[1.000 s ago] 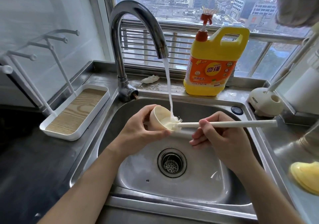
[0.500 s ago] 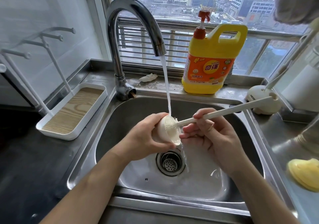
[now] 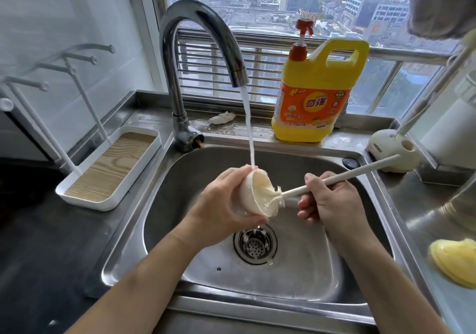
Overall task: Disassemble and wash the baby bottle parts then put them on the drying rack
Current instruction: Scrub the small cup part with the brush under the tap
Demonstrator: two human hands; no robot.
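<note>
KEON jug (image 3: pixel 319 94), left hand (image 3: pixel 221 210) grips cap (image 3: pixel 257 194), right hand (image 3: pixel 332 205) grips brush (image 3: pixel 360 170)

The left hand (image 3: pixel 221 205) covers the back of the cup (image 3: pixel 257 194), so its base cannot be seen. The head of the brush (image 3: pixel 360 169) sits half inside the cup, smeared by water. The right hand (image 3: pixel 332 205) hides a stretch of the handle. At the right edge a yellow thing (image 3: pixel 456 264) is blurred and cut off; what it is I cannot tell. On the rack (image 3: pixel 87 203) the left pegs run off the frame. The small print on the jug (image 3: pixel 316 94) is unreadable.
</note>
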